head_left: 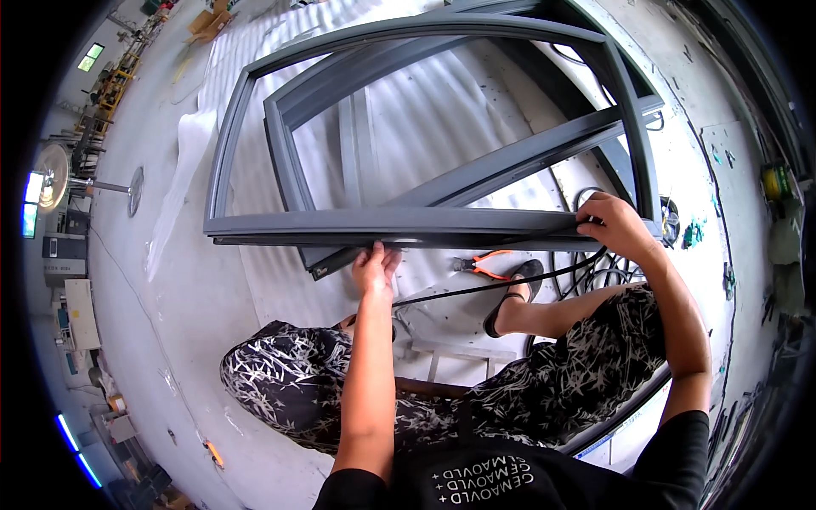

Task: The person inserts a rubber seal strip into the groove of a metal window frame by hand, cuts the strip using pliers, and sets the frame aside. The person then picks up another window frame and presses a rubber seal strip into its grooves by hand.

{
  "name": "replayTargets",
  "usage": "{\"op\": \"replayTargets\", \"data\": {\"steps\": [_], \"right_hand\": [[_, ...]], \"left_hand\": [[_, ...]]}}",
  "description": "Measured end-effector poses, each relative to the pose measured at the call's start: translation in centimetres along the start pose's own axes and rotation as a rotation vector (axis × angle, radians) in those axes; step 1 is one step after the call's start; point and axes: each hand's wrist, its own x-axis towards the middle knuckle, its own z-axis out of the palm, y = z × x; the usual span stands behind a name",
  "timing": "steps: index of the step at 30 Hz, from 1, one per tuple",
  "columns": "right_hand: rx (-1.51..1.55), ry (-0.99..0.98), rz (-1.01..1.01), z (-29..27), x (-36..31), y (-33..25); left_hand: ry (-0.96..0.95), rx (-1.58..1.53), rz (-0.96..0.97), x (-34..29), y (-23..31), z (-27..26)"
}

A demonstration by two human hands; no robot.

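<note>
A dark grey window frame (293, 223) with an arched far side is held up in front of me, above other grey frames. My left hand (374, 270) grips its near rail from below, left of the middle, with curled fingers partly hidden. At the rail's right end, my right hand (619, 226) pinches a thin black rubber strip (493, 290) against the frame. Part of that strip runs along the rail to the left of my fingers. The rest hangs from my right hand and slants down leftward behind my left forearm.
Another grey frame (279, 144) lies tilted beneath the held one, over a pale wrinkled sheet (255, 51). Orange-handled pliers (493, 270) rest on the floor near my shoe (525, 280). Loops of black strip (608, 274) lie at the right. A metal-stemmed stand (110, 185) is far left.
</note>
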Motion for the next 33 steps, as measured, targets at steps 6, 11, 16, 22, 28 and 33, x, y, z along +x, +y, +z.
{"op": "replayTargets", "data": {"steps": [6,11,16,22,28,33], "right_hand": [[-0.087,0.015,-0.023,0.0,-0.8,-0.2],[-0.142,0.004,-0.088,0.7,-1.7,-1.2],[-0.164,-0.005,-0.062,0.2,-1.8,-0.8],[-0.167,0.02,-0.151,1.0,-1.9,0.1],[-0.183,0.001,-0.159,1.5,-1.9,-0.1],[-0.168,-0.01,-0.126,1.3,-1.6,0.1]], "left_hand": [[-0.091,-0.055,-0.181,-2.2,0.1,2.2],[-0.028,0.036,-0.068,-0.7,-1.5,1.1],[-0.152,-0.025,-0.211,-2.3,-2.0,2.5],[-0.143,0.012,-0.122,-2.3,-2.9,2.6],[-0.14,-0.015,-0.082,-2.7,-4.9,3.9],[-0.178,-0.066,-0.148,-3.7,-6.2,5.0]]}}
